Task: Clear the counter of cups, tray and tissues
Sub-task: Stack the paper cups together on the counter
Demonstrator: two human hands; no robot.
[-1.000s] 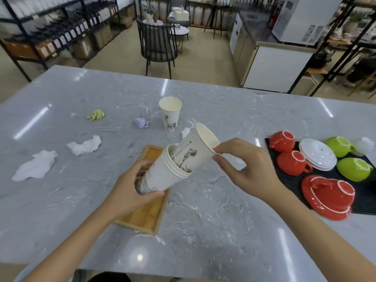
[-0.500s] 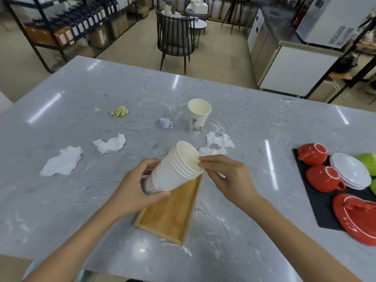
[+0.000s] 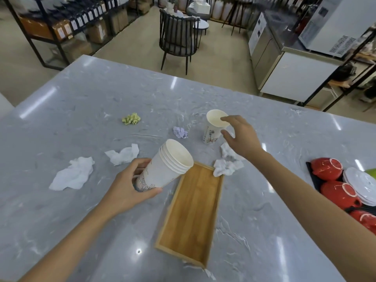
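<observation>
- White tissue [image 3: 72,173] and a second white tissue [image 3: 122,154] lie loose on the left of the worktop [image 3: 61,102]; nobody touching them.
- Yellow-green wad [image 3: 131,118] and pale purple wad [image 3: 179,132] sit further back, well apart from both hands.
- Left hand [image 3: 130,187]: fingers wrapped around the base of the cup stack [image 3: 165,168], held tilted above the worktop, mouths pointing up and right. Several rims visible, nested tight.
- Change: half a second ago the right hand was at the stack's rim seating a cup; a second ago that cup was only half in. Now it is fully nested and the right hand has left the stack.
- Wooden tray [image 3: 191,216] sits empty on the worktop, just right of and below the stack.
- Two more white tissues [image 3: 227,165] at the tray's far corner, one touching its rim.
- Right hand [image 3: 242,137]: fingers spread open, holding nothing, closing in on the single cup [image 3: 213,127] standing upright. Index fingertip over its rim, thumb near its side; firm contact can't be confirmed.
- Judgement: this looks like the last loose cup. Once it's stacked, the tray and all tissues remain; none collected yet.
</observation>
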